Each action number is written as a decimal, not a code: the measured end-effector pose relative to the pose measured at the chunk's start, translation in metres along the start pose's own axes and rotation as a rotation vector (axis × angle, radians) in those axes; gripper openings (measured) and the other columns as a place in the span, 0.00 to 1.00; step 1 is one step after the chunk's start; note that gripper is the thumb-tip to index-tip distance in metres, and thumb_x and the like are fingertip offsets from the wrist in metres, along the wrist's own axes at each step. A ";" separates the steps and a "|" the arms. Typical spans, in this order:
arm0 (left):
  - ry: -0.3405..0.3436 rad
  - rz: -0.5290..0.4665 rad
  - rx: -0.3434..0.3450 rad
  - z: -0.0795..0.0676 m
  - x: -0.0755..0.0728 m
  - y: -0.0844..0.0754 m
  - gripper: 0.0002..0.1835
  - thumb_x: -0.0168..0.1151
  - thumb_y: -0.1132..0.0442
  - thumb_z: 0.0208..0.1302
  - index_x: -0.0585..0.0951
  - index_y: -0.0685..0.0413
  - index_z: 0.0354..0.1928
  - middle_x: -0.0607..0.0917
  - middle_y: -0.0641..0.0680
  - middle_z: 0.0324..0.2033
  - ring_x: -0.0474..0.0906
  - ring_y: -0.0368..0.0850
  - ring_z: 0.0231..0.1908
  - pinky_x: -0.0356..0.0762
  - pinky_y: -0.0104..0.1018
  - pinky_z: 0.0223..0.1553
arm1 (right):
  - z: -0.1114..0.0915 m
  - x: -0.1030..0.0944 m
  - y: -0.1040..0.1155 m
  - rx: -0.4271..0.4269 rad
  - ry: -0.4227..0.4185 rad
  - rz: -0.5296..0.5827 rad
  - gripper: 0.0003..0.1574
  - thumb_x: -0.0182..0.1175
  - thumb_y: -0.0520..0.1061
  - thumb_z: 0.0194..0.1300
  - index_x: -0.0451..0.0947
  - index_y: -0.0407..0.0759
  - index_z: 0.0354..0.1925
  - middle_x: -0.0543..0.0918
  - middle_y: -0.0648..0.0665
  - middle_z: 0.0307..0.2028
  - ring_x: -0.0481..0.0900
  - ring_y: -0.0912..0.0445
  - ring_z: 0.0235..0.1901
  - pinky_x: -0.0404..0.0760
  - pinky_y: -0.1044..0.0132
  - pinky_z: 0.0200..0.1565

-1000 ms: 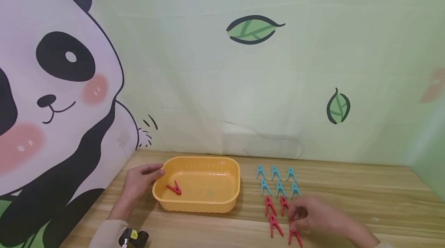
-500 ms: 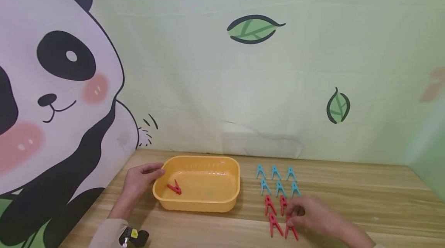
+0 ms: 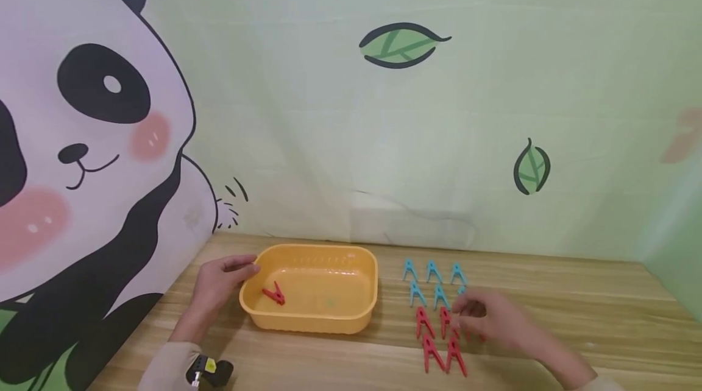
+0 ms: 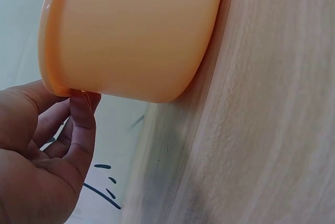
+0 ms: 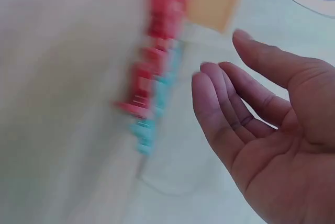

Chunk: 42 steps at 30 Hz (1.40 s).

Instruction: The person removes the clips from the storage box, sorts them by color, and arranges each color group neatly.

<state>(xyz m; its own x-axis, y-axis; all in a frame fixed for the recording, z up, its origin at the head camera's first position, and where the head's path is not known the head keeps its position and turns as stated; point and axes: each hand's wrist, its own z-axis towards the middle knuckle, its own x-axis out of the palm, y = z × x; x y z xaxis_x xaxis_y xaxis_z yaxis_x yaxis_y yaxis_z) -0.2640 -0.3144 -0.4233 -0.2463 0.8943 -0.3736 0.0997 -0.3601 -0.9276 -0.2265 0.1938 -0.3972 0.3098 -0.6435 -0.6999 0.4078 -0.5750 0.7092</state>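
Note:
My left hand (image 3: 216, 284) pinches the left rim of a yellow plastic basin (image 3: 312, 324); the left wrist view shows thumb and fingers (image 4: 81, 124) at the rim. Inside the basin lies one red clothespin (image 3: 274, 293). My right hand (image 3: 496, 318) hovers over the right end of the clothespin rows, fingers loosely bent and holding nothing. Under it a red clothespin (image 3: 476, 336) is partly hidden. Two red clothespins stand side by side in the front row, the right one (image 3: 456, 356) close to its neighbour (image 3: 431, 352). Behind them are more red ones (image 3: 424, 322).
Several blue clothespins (image 3: 439, 296) form two rows behind the red ones; the hand covers part of one. All sit on a wood-grain table (image 3: 576, 293). A green backdrop (image 3: 307, 135) with a panda drawing rises at the table's back edge.
The front-right red clothespin has shifted left and slightly back, beside its neighbour. My right hand has let go of it and moved up and right. My left hand stays at the basin.

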 end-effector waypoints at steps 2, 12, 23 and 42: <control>-0.001 -0.001 0.005 0.001 0.000 -0.001 0.23 0.73 0.59 0.71 0.85 0.65 0.61 0.88 0.63 0.57 0.84 0.54 0.56 0.85 0.33 0.53 | 0.003 -0.009 0.009 -0.014 -0.076 -0.017 0.07 0.72 0.40 0.70 0.86 0.39 0.43 0.86 0.52 0.35 0.82 0.60 0.35 0.85 0.67 0.36; -0.005 0.001 0.019 0.001 -0.001 0.000 0.22 0.73 0.60 0.71 0.85 0.65 0.61 0.88 0.63 0.56 0.84 0.52 0.55 0.86 0.30 0.50 | 0.029 -0.008 0.059 -0.046 -0.218 -0.002 0.11 0.70 0.45 0.73 0.86 0.40 0.48 0.88 0.52 0.40 0.85 0.56 0.42 0.87 0.64 0.45; 0.007 -0.005 0.029 0.001 -0.001 0.001 0.22 0.73 0.60 0.71 0.85 0.66 0.61 0.88 0.63 0.56 0.85 0.52 0.53 0.86 0.30 0.49 | 0.085 0.063 0.102 -0.220 -0.213 0.122 0.09 0.71 0.36 0.70 0.84 0.35 0.46 0.88 0.42 0.43 0.86 0.51 0.42 0.88 0.66 0.45; 0.008 0.000 0.028 0.002 -0.002 0.002 0.22 0.73 0.60 0.71 0.85 0.66 0.61 0.88 0.63 0.55 0.85 0.54 0.54 0.87 0.34 0.51 | 0.156 0.145 0.116 -0.165 -0.178 0.014 0.15 0.74 0.38 0.66 0.83 0.32 0.48 0.86 0.36 0.44 0.84 0.44 0.45 0.86 0.58 0.49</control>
<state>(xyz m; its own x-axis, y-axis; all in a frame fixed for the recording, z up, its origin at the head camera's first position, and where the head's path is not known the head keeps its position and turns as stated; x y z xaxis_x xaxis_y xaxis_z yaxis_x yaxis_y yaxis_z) -0.2652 -0.3173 -0.4245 -0.2388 0.8962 -0.3738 0.0723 -0.3675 -0.9272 -0.2684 -0.0450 -0.4032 0.1663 -0.7384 -0.6535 0.5437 -0.4843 0.6855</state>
